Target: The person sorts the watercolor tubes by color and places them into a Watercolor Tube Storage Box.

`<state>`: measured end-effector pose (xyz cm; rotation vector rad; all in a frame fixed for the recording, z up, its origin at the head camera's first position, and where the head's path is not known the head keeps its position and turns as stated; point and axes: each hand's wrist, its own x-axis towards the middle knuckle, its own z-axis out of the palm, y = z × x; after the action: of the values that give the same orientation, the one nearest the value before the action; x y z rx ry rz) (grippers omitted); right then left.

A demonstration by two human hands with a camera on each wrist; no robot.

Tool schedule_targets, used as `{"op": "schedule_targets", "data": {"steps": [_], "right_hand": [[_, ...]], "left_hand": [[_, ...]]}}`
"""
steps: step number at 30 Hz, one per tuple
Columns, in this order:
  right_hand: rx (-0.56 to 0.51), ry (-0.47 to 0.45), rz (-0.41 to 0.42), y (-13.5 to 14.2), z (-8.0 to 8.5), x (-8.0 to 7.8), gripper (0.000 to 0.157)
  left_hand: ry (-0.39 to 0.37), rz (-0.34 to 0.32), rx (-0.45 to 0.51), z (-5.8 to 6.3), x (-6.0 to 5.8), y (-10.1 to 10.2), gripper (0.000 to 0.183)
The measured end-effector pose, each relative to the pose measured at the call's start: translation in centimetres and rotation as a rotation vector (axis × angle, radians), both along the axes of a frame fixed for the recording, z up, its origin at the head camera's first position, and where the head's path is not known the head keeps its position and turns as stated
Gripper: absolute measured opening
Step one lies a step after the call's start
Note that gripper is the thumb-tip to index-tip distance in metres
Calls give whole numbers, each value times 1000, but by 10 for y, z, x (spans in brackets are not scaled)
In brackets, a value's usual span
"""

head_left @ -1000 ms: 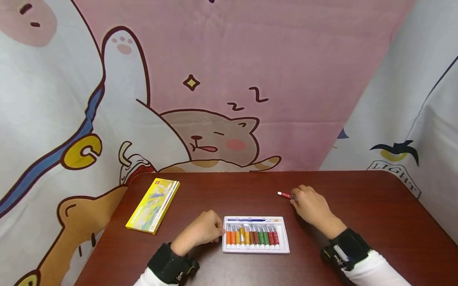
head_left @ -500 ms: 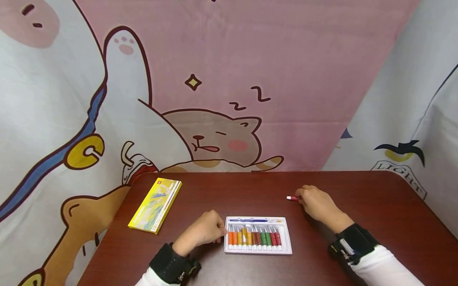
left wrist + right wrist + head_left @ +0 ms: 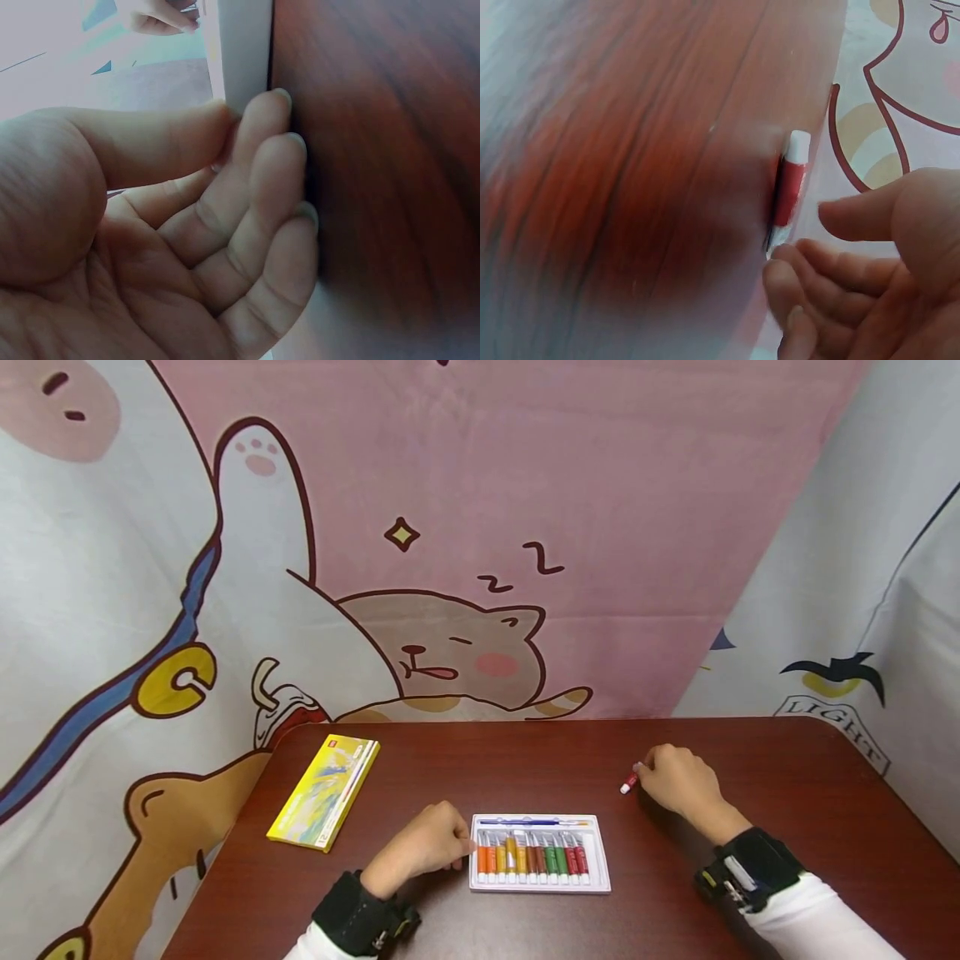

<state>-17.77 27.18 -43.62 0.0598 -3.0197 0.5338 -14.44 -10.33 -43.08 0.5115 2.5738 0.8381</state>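
Note:
My left hand (image 3: 429,842) pinches the left edge of a white paint tray (image 3: 602,868) between thumb and fingers; the left wrist view shows the thumb (image 3: 180,139) against the tray's edge (image 3: 244,52). Orange, yellow, brown, green and red paint tubes (image 3: 531,860) lie in a row in the tray, below a blue paintbrush (image 3: 525,822). Farther right, a red paint tube (image 3: 630,782) with a white cap lies on the table. My right hand (image 3: 681,781) is beside its clear end. In the right wrist view, the thumb stands apart from the fingers, the tube (image 3: 791,187) lying beyond the fingertips.
A yellow box (image 3: 324,792) lies slanted on the left of the dark red-brown table (image 3: 480,760). A cartoon-printed cloth (image 3: 450,485) hangs behind the table's back edge.
My right hand has moved to the right with the red paint tube, which has turned so its white cap points toward the front, and the thumb is now apart from it. My left hand stays put.

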Motion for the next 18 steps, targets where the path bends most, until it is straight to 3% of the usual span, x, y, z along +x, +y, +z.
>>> {"op": "schedule_targets", "data": {"steps": [4,8,12,18], "right_hand": [[-17,-117,-75,-4,-1,-1,38],[-42,-165,-69,-8,-2,-2,33],[-60,-181,-41,-12,-1,-1,28],[-72,-163,-24,-13,0,3,32]], "left_hand": [[-4,3,3,0,0,0,29],[-6,2,0,0,0,1,28],[-2,1,4,0,0,0,28],[-3,7,5,0,0,0,28]]}}
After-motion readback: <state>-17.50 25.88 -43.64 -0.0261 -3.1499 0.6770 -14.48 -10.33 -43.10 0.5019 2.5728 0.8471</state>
